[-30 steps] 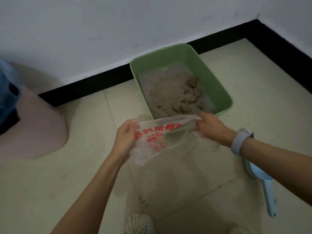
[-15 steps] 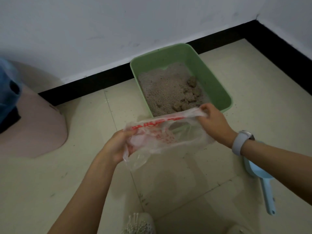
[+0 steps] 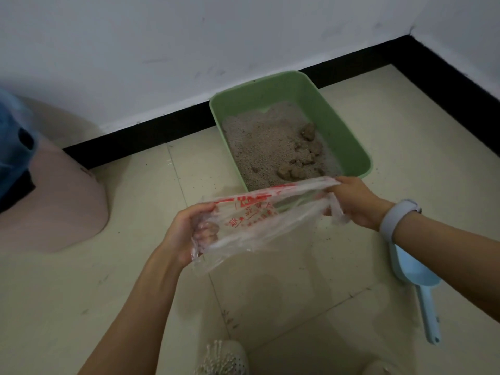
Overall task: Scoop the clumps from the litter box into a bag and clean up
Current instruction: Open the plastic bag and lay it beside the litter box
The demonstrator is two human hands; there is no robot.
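A green litter box stands against the black skirting, filled with grey litter and several brown clumps along its right side. In front of it I hold a clear plastic bag with red print, stretched between both hands. My left hand grips the bag's left edge, fingers curled inside the plastic. My right hand pinches the right edge near the box's front rim. A light blue scoop lies on the floor under my right forearm.
A pink domed object with something blue on it sits at the left by the wall. Walls meet in a corner at the far right. My shoe shows at the bottom edge. Loose litter grains dot the tiles.
My left hand has dropped lower and toward me while the right stayed near the box rim, so the bag's mouth has been pulled wider apart.
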